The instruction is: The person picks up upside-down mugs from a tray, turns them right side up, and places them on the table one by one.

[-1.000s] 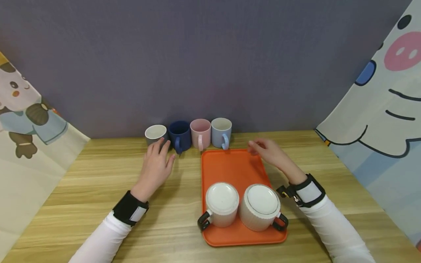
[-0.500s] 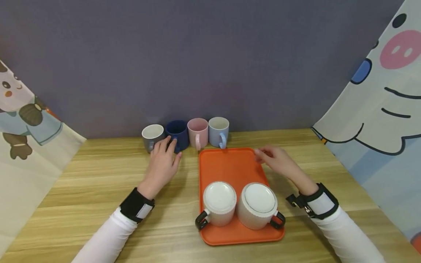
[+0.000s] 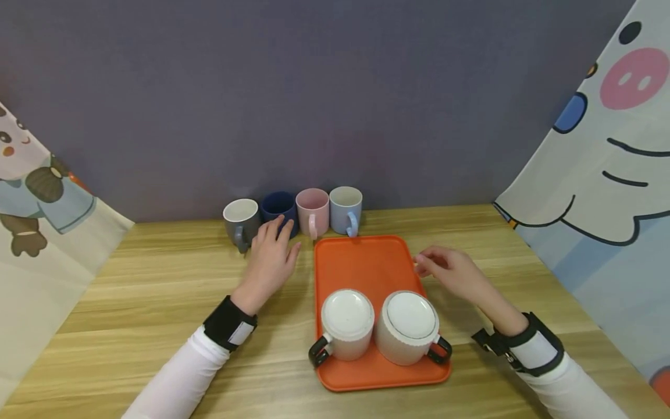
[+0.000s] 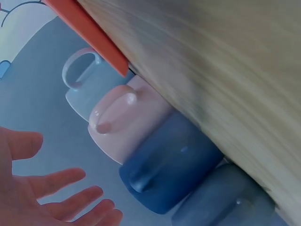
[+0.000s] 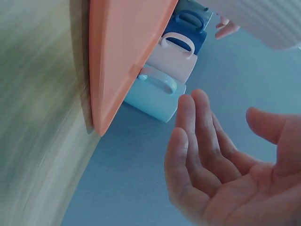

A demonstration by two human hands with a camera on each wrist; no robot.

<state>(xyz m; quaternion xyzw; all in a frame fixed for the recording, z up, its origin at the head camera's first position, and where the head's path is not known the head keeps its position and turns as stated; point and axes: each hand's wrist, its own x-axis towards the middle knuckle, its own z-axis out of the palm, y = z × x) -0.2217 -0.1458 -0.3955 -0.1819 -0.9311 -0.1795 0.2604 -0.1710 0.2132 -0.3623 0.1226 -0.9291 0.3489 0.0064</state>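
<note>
1. Backdrop [image 3: 335, 105] of dark grey rises behind the wooden table [image 3: 146, 302] where everything stands.
2. Printed cloths flank me: cartoon figures in blue and brown on the left cloth [image 3: 42, 291], a pink pig snout on the right cloth [image 3: 591, 267].
3. The orange tray [image 3: 361, 262] lies between my arms, its far edge just before the pink mug [image 3: 314, 215] and light-blue mug [image 3: 345, 212].
4. My left hand [image 3: 267, 262] hovers with fingers spread wide, hiding part of the navy mug [image 3: 276, 205]; the left wrist view shows a gap to it.
5. My right hand [image 3: 452, 273] is beside the tray's right edge, fingers softly bent, thumb well apart.
6. Two upturned mugs [image 3: 347, 343], black-handled, fill the tray's near half.
7. Black straps [image 3: 225, 320] with pale patches circle my wrists.
8. The grey mug [image 3: 238, 224] ends the upright row on the left, beside the navy one.
</note>
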